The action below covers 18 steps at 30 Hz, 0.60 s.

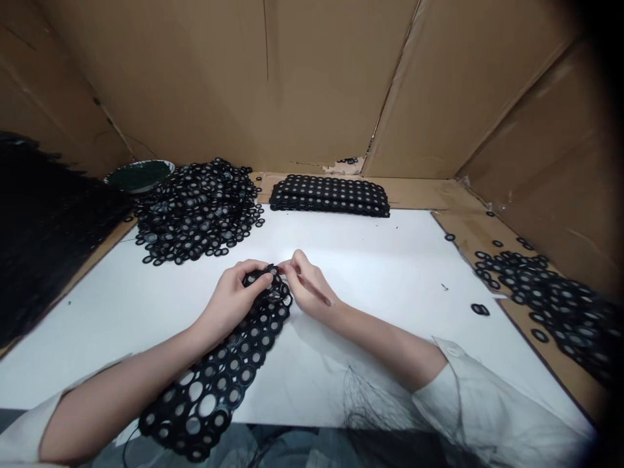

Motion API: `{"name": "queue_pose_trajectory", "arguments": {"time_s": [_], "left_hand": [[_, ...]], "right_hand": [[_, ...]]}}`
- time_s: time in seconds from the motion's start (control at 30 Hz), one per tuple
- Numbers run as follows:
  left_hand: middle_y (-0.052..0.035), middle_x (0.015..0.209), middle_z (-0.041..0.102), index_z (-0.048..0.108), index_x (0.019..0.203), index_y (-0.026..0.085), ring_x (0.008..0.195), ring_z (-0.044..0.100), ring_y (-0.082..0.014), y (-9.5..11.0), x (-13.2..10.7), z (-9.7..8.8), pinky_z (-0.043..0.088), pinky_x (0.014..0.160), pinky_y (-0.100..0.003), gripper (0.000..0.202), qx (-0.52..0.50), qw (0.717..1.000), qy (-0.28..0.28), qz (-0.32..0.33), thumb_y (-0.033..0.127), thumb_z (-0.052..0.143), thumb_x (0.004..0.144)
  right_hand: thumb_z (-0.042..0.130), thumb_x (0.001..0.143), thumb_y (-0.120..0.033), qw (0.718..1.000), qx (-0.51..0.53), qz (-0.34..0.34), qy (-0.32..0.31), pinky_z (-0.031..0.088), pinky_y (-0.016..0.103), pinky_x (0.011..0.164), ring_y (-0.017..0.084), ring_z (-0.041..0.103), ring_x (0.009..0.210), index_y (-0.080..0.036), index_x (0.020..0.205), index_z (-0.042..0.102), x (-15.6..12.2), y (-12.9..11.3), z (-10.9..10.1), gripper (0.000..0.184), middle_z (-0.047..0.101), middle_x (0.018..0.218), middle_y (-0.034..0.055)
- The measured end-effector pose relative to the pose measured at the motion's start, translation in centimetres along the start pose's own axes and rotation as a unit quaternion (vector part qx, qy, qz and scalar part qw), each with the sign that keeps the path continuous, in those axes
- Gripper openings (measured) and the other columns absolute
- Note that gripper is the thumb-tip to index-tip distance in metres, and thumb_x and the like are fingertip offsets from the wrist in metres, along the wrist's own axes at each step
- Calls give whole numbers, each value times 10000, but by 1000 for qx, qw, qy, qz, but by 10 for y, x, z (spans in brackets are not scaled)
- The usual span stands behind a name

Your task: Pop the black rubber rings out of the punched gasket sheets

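Observation:
A long black panel of joined rings (pixel 246 354) runs from the lower left up to the middle of the white sheet. My left hand (pixel 238 292) pinches its upper end between thumb and fingers. Close by on the right, my right hand (pixel 309 283) is closed around a slim reddish-brown tool (pixel 316 291), like a crochet hook, whose back end sticks out over the palm. The working tip is hidden among the fingers at the panel's edge. The panel's lower end hangs at the table's front edge, over my lap.
A heap of loose black rings (pixel 199 211) lies at the back left, beside a bowl of dark small bits (pixel 141 175). Folded ring panels (pixel 331 195) sit at the back. More rings (pixel 560 299) are piled at right. Cardboard walls (pixel 316 84) enclose the white sheet (pixel 390 279).

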<state>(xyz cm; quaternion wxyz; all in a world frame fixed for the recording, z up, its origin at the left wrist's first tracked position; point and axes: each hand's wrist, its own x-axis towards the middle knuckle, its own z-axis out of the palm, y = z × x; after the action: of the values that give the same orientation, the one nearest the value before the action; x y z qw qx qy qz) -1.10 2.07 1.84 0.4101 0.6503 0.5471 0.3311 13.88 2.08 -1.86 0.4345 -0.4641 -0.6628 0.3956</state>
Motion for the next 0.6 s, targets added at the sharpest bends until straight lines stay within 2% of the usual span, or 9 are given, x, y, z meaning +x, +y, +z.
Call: {"name": "queue_pose_trajectory", "arguments": {"time_s": [0.1,0.2,0.27,0.3,0.37,0.43,0.5,0.6], "left_hand": [[-7,885,625,588,820,199,857,543,-194,-2,4,0,381,777,-275,181,2,999,-39,-4,333,509,728],[0,824,622,575,823,195,789,551,-185,-7,10,-1,388,736,-273,170,-2,997,-69,-20,298,544,691],[-1,804,614,569,805,192,764,548,-180,-9,12,-2,389,709,-266,153,5,998,-66,-22,270,550,675],[-2,809,611,566,807,195,761,547,-179,-9,13,-2,390,697,-264,152,9,998,-59,-21,267,546,675],[-2,833,605,559,855,208,758,546,-177,-10,12,-4,394,683,-263,186,19,999,-46,-13,278,535,685],[6,836,593,540,922,225,770,544,-171,-10,12,-5,395,698,-262,230,37,999,-35,11,282,524,700],[11,851,578,524,948,234,815,537,-167,-11,12,-6,388,746,-262,241,63,997,-16,52,270,515,710],[5,936,564,519,937,229,910,512,-166,-12,11,-7,363,828,-268,212,97,990,9,106,262,501,728]], "right_hand": [[329,837,-380,1000,-7,15,13,340,259,531,125,471,583,-215,712,358,3,5,-2,208,520,671,-14],[347,823,-393,992,103,60,39,381,267,569,132,514,631,-209,700,356,10,14,-13,221,536,709,-4],[330,828,-401,981,159,66,85,392,269,574,127,514,600,-215,717,342,16,18,-27,217,520,678,-13],[315,835,-405,981,143,55,119,386,268,571,124,498,575,-219,729,346,18,20,-34,217,499,648,-20],[309,847,-391,987,11,1,162,360,271,582,130,465,570,-223,748,384,22,24,-49,209,467,627,-17],[338,848,-347,972,-176,-63,140,330,289,605,150,451,599,-215,738,428,24,30,-60,194,475,647,8],[385,832,-281,934,-332,-97,84,313,309,622,178,456,635,-197,729,463,26,39,-67,154,505,686,45],[390,795,-129,881,-464,-90,25,322,331,646,217,478,719,-160,816,512,29,51,-69,127,546,762,101]]}}
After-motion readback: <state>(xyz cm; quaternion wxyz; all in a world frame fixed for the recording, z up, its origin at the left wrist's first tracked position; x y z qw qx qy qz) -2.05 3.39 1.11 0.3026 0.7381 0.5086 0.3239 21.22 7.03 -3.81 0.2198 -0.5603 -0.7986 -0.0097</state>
